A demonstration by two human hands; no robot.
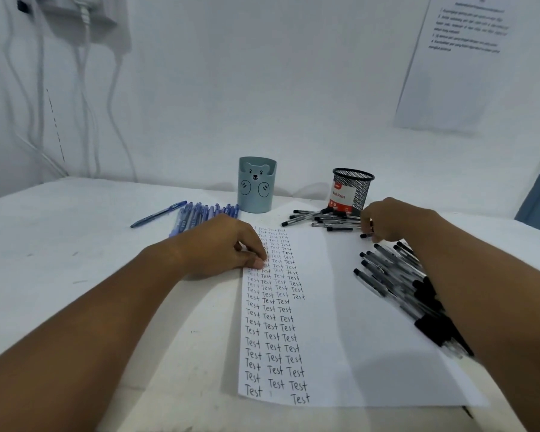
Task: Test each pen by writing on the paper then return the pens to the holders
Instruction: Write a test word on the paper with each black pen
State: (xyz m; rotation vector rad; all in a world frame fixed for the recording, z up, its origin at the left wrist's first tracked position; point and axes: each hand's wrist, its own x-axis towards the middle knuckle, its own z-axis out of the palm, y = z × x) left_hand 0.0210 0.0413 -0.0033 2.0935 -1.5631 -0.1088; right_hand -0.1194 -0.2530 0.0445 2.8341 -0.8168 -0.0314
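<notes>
The left hand [223, 244] lies palm down on the left edge of the paper [340, 322], fingers curled loosely with the tips pressing the sheet beside the columns of "Test"; its forearm runs in from the lower left. The right hand [387, 221] reaches forward over the paper's far right corner, fingers bent downward and pinching a black-capped pen [366, 235] at the edge of the far pile of black pens [325, 218]; a larger heap of black pens [399, 282] lies under that forearm. The blue bear holder [256, 185] and the mesh holder [351, 190] stand beyond the paper, with blue pens [200, 213] left of the bear holder.
</notes>
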